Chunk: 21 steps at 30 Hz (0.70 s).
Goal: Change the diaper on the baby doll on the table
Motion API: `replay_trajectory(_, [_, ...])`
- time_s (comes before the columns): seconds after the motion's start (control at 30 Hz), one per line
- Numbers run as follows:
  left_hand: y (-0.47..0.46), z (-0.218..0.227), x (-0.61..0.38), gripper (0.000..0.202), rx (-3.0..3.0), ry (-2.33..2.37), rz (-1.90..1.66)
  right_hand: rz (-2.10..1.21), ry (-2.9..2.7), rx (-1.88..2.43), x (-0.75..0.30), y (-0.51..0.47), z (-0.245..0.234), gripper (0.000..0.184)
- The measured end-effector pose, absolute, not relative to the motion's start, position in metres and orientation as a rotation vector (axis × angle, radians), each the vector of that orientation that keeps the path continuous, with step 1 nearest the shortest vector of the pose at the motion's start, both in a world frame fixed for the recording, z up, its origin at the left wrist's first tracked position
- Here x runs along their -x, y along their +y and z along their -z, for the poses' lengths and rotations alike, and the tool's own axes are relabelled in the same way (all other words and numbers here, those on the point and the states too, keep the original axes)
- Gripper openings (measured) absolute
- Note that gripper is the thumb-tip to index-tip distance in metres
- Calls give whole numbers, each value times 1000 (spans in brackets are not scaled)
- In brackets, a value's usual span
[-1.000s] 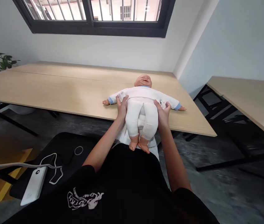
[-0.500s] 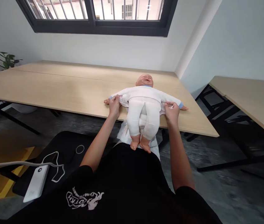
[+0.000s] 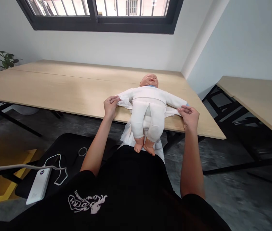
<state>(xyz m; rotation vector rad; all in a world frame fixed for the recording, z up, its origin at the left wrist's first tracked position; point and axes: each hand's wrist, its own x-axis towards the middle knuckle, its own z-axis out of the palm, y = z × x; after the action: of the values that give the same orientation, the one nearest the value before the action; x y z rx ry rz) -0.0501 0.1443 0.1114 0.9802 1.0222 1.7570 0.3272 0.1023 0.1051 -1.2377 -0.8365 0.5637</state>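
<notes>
A baby doll (image 3: pixel 149 98) in a white top and white leggings lies on its back at the table's front edge. Its arms are spread, and its bare feet hang toward my body. Under its hips lies an opened white diaper (image 3: pixel 127 133), whose front part drapes over the edge below the legs. With pinched fingers, my left hand (image 3: pixel 110 106) holds the diaper's left side tab, stretched outward near the doll's sleeve. My right hand (image 3: pixel 189 117) pinches the other side tab and pulls it out to the right, covering part of the doll's cuff.
The wooden table (image 3: pixel 83 86) runs along the wall under a barred window. A second table (image 3: pixel 258 96) stands at the right. On a black chair (image 3: pixel 70 144) at lower left lie a white power bank (image 3: pixel 39 186) with a cable and a bracelet (image 3: pixel 82 151).
Both my hands have moved outward, away from the doll's hips, drawing the diaper's side tabs out to the left and right. The doll stays in place.
</notes>
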Motion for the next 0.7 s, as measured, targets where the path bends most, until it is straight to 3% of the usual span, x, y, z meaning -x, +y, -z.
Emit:
replay_trajectory(0.17, [142,-113,48,29,-1209,1086,-1693,-568,-816,1186,-327,99,-106,34])
replay_trajectory(0.37, [140,-119,38,10,-1284,1165,-1737,-525,-818,1210,-329,100,-104,36])
replay_trajectory(0.7, [141,-118,41,33,-1168,1280,-1773,-609,-849,1136,-346,107,-91,46])
